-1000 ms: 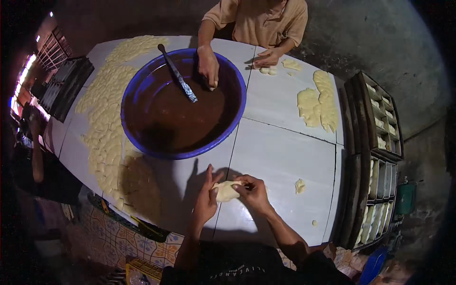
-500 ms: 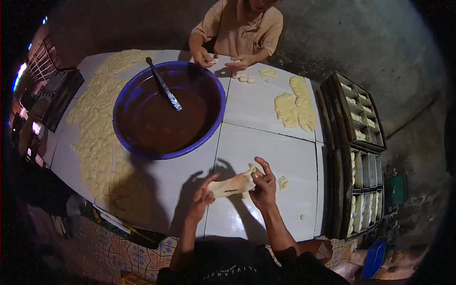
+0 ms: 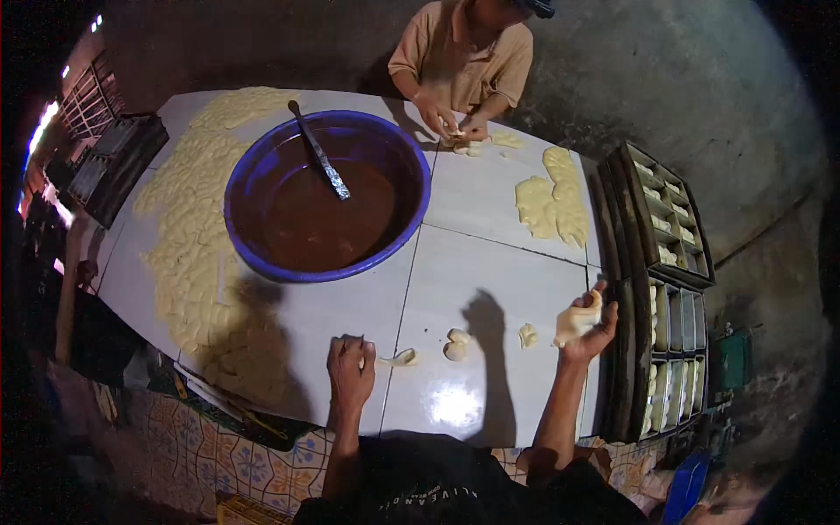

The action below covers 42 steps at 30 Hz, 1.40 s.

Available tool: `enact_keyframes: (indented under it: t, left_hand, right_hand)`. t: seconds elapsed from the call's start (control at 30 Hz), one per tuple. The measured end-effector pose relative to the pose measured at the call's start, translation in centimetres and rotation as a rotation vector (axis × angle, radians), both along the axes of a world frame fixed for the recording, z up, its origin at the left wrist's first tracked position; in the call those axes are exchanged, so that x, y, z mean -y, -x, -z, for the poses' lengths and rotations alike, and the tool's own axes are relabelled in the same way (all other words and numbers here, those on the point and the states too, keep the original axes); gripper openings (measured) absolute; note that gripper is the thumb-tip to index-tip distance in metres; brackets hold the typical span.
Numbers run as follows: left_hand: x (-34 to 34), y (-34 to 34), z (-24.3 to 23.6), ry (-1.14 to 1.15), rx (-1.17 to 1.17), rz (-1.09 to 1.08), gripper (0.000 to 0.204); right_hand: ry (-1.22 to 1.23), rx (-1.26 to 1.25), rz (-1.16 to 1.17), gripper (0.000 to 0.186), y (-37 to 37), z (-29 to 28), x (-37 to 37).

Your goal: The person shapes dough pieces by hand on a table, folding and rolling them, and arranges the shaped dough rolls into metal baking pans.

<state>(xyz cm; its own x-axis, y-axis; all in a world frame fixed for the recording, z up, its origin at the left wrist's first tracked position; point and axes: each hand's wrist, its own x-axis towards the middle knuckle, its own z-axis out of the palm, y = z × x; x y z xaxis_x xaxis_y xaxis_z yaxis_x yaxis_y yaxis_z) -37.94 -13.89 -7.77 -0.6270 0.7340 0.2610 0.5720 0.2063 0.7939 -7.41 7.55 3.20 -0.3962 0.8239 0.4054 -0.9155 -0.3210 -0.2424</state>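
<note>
My left hand (image 3: pixel 350 372) rests on the white tiled table (image 3: pixel 455 394) with its fingers curled; whatever is under them is hidden. A small dough strip (image 3: pixel 402 359) lies just right of it, then some dough lumps (image 3: pixel 457 344) and a smaller scrap (image 3: pixel 528 335). My right hand (image 3: pixel 588 332) is raised at the right edge, closed on a floppy piece of pale dough (image 3: pixel 573 322).
A blue basin (image 3: pixel 326 267) holds brown liquid and a foil-wrapped utensil (image 3: pixel 319 153). Many dough pieces (image 3: pixel 188 219) cover the left side; flattened dough (image 3: pixel 556 210) lies at right, beside stacked trays (image 3: pixel 665 219) with dough. A co-worker (image 3: pixel 464 61) pinches dough across the table.
My hands have parted: the right has swung rightward with the dough, the left has gone lower left onto the table. More lumps show between them. The co-worker's hand has left the basin.
</note>
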Motion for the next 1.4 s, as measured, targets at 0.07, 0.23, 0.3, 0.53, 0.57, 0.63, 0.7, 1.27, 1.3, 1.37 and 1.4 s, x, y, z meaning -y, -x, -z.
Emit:
enact_keyframes:
  t: [0.07,0.23,0.3,0.53,0.57,0.63,0.7,1.27,1.3,1.37,1.4]
  left_hand:
    - [0.6,0.2,0.5,0.009,-0.244,-0.039,0.009]
    - [0.7,2.0,1.2,0.079,-0.217,-0.045,0.022]
    - [1.2,2.9,1.9,-0.031,-0.246,-0.044,0.032]
    - [2.1,1.9,-0.7,0.076,-0.298,0.183,0.034]
    - [2.1,1.8,-0.4,0.064,-0.333,0.162,0.028]
    - [1.9,1.8,0.5,0.08,-0.341,0.172,0.023]
    - [1.6,1.7,1.2,0.049,-0.386,0.161,0.013]
    - [0.9,0.6,4.0,-1.055,1.819,0.151,0.03]
    - [1.4,1.4,4.1,-1.1,1.838,0.214,0.029]
    - [2.2,2.2,3.1,-1.146,1.856,0.27,0.027]
    - [2.6,2.4,2.2,-1.104,1.833,0.273,0.025]
  right_hand:
    - [0.019,0.091,0.026,0.052,0.4,1.6,-0.3]
    - [-0.689,1.872,0.146,0.056,0.5,8.3,-5.1]
    - [-0.856,2.273,0.246,0.063,1.3,8.0,-4.5]
    - [-0.828,2.179,0.354,0.071,0.6,6.2,-2.1]
    - [-0.664,1.884,0.21,0.069,1.6,5.5,-1.8]
    - [-0.315,1.382,0.006,0.061,2.7,5.1,-1.4]
    - [-0.443,1.796,0.052,0.071,3.1,7.8,-2.6]
    - [-0.478,1.579,-0.012,0.031,12.6,8.2,14.3]
    - [-0.534,1.536,0.07,0.029,11.1,6.5,14.1]
    - [-0.462,1.454,0.014,0.026,7.8,5.4,13.4]
    - [-0.328,1.41,-0.116,0.025,5.8,5.7,12.9]
